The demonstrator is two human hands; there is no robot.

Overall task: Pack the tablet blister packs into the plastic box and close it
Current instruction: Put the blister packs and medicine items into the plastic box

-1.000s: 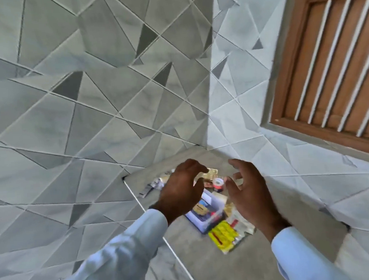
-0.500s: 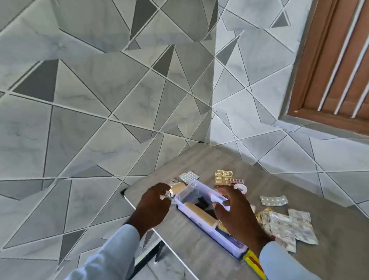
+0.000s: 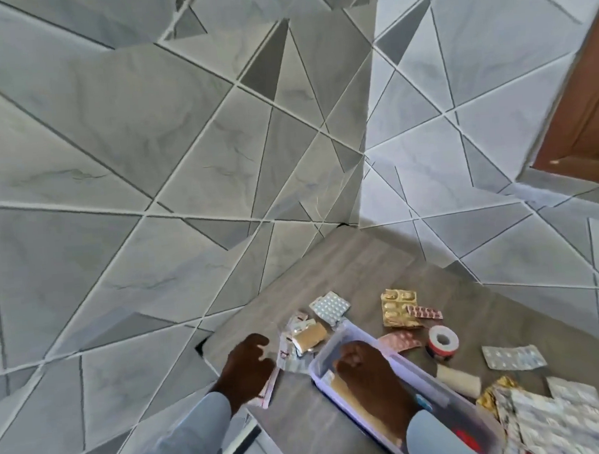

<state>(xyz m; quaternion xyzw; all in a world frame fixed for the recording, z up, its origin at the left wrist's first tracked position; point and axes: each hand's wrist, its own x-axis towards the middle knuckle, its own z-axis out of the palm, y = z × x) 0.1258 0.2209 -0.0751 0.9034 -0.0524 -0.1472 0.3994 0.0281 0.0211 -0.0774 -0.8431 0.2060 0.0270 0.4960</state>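
Observation:
A clear plastic box [image 3: 441, 387] with a lilac rim lies lidless on the grey table [image 3: 350, 265]. My right hand [image 3: 368, 374] reaches down inside it, fingers bent onto the contents; what they touch is hidden. My left hand [image 3: 246, 369] rests with curled fingers on flat sachets left of the box. Loose packs lie around: a white blister pack [image 3: 330, 308], a gold one [image 3: 399, 306], a pink one [image 3: 401, 340], a silver one [image 3: 512, 357] and a heap of silver packs [image 3: 552, 418] at the right.
A tan bandage roll [image 3: 309, 336] sits between my left hand and the box. A red-and-white tape roll [image 3: 442, 342] and a white gauze roll [image 3: 457, 380] lie right of the box. Tiled walls meet behind the table; its left edge [image 3: 207, 353] is beside my left hand.
The view has dipped down and closer to the table. My right hand went from the box's rim down into the box. My left hand lowered onto the sachets.

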